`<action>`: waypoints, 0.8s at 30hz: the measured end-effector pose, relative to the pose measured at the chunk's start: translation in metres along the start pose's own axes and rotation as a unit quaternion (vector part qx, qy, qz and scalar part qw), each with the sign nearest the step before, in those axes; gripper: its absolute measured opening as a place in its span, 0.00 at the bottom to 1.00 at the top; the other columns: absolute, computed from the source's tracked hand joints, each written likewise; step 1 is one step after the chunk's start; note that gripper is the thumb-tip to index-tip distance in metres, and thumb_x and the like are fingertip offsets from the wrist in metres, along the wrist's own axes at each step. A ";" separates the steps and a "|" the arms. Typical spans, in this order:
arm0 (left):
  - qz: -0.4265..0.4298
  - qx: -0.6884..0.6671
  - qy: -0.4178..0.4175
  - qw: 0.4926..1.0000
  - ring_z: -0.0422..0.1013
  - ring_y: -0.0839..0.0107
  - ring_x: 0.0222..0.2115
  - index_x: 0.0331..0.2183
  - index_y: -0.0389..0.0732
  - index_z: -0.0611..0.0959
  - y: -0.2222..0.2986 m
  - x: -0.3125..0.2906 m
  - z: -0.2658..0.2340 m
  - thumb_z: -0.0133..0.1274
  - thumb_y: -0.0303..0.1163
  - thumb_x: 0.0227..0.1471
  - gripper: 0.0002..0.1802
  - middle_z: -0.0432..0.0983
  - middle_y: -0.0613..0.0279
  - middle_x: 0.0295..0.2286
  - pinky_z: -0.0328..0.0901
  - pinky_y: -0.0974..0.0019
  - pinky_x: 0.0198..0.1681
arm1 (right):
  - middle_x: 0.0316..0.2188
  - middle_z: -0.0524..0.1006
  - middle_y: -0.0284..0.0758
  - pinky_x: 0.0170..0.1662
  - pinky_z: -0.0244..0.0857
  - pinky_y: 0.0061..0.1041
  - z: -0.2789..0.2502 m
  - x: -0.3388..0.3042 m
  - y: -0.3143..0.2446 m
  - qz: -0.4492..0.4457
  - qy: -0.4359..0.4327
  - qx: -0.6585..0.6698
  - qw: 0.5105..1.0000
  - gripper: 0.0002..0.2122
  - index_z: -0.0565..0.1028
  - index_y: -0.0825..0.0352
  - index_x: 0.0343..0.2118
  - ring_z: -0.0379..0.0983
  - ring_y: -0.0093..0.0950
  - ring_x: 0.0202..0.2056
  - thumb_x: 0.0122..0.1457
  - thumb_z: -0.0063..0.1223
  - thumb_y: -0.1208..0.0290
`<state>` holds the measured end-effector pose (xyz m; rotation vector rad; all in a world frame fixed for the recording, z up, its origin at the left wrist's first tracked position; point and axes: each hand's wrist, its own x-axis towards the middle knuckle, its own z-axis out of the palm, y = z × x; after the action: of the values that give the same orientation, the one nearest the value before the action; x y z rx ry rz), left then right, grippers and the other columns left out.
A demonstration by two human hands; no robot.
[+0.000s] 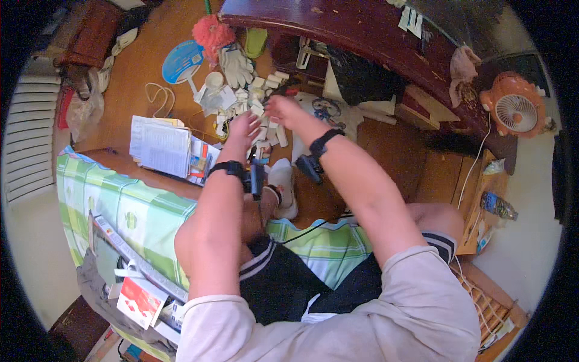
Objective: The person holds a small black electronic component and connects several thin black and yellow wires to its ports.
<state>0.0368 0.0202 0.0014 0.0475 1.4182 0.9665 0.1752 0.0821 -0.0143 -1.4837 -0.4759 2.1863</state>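
Note:
Both my hands reach out over a heap of small white block-shaped pieces [280,136] on the wooden floor. My left hand [243,128] hovers at the near left side of the heap, its fingers apart and nothing visible between them. Just right of it, my right hand [283,111] points leftward over the pieces with its fingers slightly bent and apart; no held thing shows. White work gloves [236,66] lie beyond the heap. Beside them are a white cup [214,81] and a clear plastic bag [209,104]. Each wrist wears a black strap with a small dark device.
A blue hand fan [183,61] and a pink fluffy duster [212,33] lie at the far left. Stacked papers [160,146] stand left of my left arm. A dark red desk [338,27] spans the far side. An orange electric fan [514,108] and a bottle [498,206] are at right.

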 end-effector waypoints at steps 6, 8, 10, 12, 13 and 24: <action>-0.020 -0.001 0.143 0.990 0.68 0.69 0.30 0.39 0.43 0.71 0.011 0.051 -0.060 0.47 0.40 0.49 0.15 0.70 0.64 0.32 0.65 0.61 0.35 | 0.29 0.73 0.31 0.35 0.68 0.29 0.057 0.045 0.007 0.034 0.001 -0.004 0.999 0.08 0.70 0.63 0.32 0.73 0.28 0.31 0.51 0.47 0.66; -0.009 -0.010 0.188 0.982 0.67 0.69 0.25 0.32 0.41 0.74 0.008 0.063 -0.064 0.49 0.39 0.47 0.13 0.70 0.62 0.27 0.65 0.59 0.32 | 0.29 0.73 0.32 0.34 0.68 0.29 0.055 0.063 0.011 0.058 0.010 -0.027 0.998 0.08 0.70 0.63 0.32 0.74 0.28 0.31 0.51 0.46 0.66; -0.015 0.002 0.227 0.974 0.65 0.69 0.22 0.27 0.40 0.74 0.014 0.080 -0.083 0.48 0.37 0.45 0.10 0.67 0.63 0.21 0.64 0.57 0.31 | 0.29 0.73 0.31 0.34 0.68 0.29 0.063 0.079 0.018 0.047 -0.002 -0.020 0.999 0.08 0.70 0.63 0.32 0.74 0.27 0.30 0.52 0.46 0.66; -0.059 0.022 0.199 0.978 0.66 0.66 0.31 0.42 0.48 0.69 0.008 0.099 -0.103 0.46 0.40 0.50 0.16 0.67 0.64 0.34 0.66 0.59 0.34 | 0.29 0.73 0.31 0.33 0.68 0.28 0.057 0.095 0.028 0.060 -0.007 -0.023 0.998 0.08 0.70 0.63 0.31 0.74 0.27 0.30 0.52 0.46 0.65; -0.044 0.018 0.205 0.978 0.66 0.66 0.31 0.41 0.48 0.70 0.000 0.104 -0.102 0.46 0.40 0.50 0.15 0.67 0.63 0.34 0.66 0.59 0.34 | 0.28 0.73 0.31 0.33 0.69 0.28 0.048 0.103 0.034 0.066 0.003 -0.021 0.998 0.08 0.70 0.63 0.31 0.74 0.27 0.30 0.52 0.46 0.65; -0.119 0.045 0.158 0.979 0.68 0.65 0.35 0.42 0.47 0.68 -0.042 0.146 -0.117 0.45 0.41 0.53 0.16 0.70 0.62 0.35 0.66 0.56 0.35 | 0.25 0.73 0.29 0.30 0.68 0.25 0.038 0.141 0.076 0.127 0.046 -0.064 0.989 0.06 0.70 0.63 0.28 0.73 0.24 0.27 0.51 0.47 0.67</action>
<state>-0.0597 0.0192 -0.1640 -0.2133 1.7148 0.7308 0.0814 0.0946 -0.1491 -1.7935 -0.4232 2.3017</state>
